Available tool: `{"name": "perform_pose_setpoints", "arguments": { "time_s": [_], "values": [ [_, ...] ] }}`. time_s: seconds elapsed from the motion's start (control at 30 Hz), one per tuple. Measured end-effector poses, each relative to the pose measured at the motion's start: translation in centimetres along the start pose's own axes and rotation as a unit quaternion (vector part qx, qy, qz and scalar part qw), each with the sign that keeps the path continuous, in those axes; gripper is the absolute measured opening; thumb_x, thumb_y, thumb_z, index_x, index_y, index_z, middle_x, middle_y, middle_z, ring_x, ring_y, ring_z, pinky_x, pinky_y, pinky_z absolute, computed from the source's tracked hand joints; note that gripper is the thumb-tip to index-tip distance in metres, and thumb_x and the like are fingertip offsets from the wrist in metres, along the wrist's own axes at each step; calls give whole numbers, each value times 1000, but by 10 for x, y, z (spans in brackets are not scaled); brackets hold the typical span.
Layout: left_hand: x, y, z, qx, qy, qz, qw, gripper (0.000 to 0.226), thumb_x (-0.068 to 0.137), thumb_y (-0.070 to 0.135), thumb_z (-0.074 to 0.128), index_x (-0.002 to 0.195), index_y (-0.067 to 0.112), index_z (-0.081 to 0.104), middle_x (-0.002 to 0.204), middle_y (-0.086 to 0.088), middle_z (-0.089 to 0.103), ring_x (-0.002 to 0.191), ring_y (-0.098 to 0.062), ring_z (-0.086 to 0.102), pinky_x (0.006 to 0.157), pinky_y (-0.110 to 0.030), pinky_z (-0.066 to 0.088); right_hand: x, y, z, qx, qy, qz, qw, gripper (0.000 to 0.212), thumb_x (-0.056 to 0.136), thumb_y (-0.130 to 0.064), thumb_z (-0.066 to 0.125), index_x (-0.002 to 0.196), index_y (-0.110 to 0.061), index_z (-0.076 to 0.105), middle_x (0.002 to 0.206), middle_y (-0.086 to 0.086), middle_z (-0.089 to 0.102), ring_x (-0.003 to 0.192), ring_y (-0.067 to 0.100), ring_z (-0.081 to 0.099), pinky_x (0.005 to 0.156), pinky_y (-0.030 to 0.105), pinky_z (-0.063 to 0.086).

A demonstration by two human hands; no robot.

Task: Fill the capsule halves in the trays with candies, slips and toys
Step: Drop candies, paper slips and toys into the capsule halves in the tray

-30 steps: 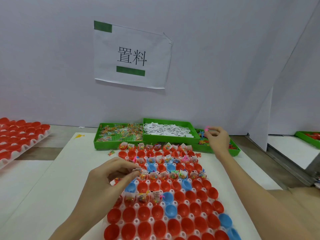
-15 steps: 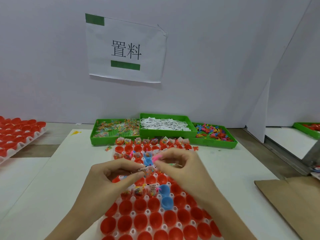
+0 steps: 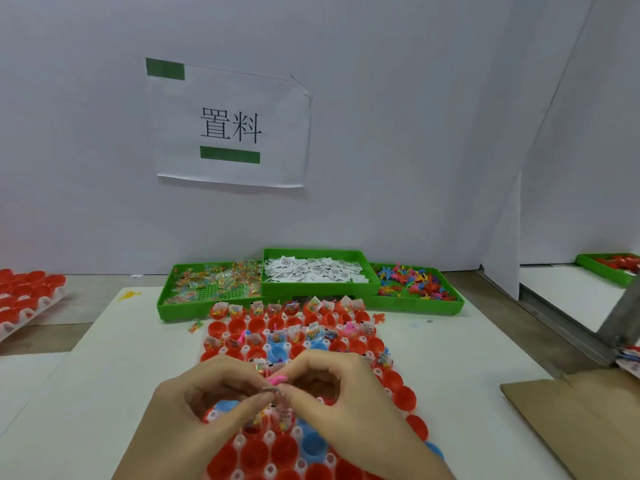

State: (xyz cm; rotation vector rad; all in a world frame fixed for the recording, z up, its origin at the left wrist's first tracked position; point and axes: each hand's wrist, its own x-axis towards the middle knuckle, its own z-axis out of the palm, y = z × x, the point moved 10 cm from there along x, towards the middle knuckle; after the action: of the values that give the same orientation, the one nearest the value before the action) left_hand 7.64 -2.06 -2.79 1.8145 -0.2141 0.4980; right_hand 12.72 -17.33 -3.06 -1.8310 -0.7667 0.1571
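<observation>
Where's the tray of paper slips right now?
In the head view, the green slip tray sits at the back centre against the wall, between the candy tray and the toy tray.

A white tray [image 3: 239, 441] of red and blue capsule halves [image 3: 287, 448] lies flat under both hands, its far rows already stuffed with candy packets and slips, the cups nearest the camera bare. The left hand [image 3: 194, 407] and right hand [image 3: 346, 393] meet fingertip to fingertip over the middle rows, pinching a pink toy [image 3: 277, 379] and a small clear packet [image 3: 275, 393] between them. Beyond the grip, three green bins stand side by side: candies [image 3: 214, 282], paper slips [image 3: 315, 270], and coloured toys [image 3: 414, 282].
</observation>
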Motion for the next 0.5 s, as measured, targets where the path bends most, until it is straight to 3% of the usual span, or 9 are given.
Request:
{"name": "perform_pose_setpoints", "arguments": {
  "time_s": [0.2, 0.37, 0.5],
  "values": [
    [5, 8, 13, -31, -3, -16, 999, 22, 70, 20, 86, 89, 27, 80, 85, -8, 78, 78, -23, 77, 73, -27, 62, -4, -8, -20, -10, -32, -18, 999, 16, 99, -27, 66, 110, -25, 77, 98, -7, 77, 91, 13, 74, 84, 29, 61],
    [26, 26, 38, 17, -67, 16, 997, 19, 74, 27, 86, 91, 31, 79, 86, 0, 79, 79, -18, 77, 73, -24, 62, -4, -3, -40, 1, -12, -28, 1000, 12, 92, -23, 76, 104, -24, 77, 97, -5, 78, 93, 14, 75, 88, 35, 61],
    [50, 21, 55, 34, -134, -4, 990, 16, 75, 30, 87, 90, 30, 80, 87, 1, 79, 81, -15, 78, 77, -26, 63, -1, 9, -56, -22, 16, -8, 1000, 21, 90, -15, 77, 107, -27, 75, 97, -5, 77, 93, 11, 74, 87, 30, 60]
  ]
}}
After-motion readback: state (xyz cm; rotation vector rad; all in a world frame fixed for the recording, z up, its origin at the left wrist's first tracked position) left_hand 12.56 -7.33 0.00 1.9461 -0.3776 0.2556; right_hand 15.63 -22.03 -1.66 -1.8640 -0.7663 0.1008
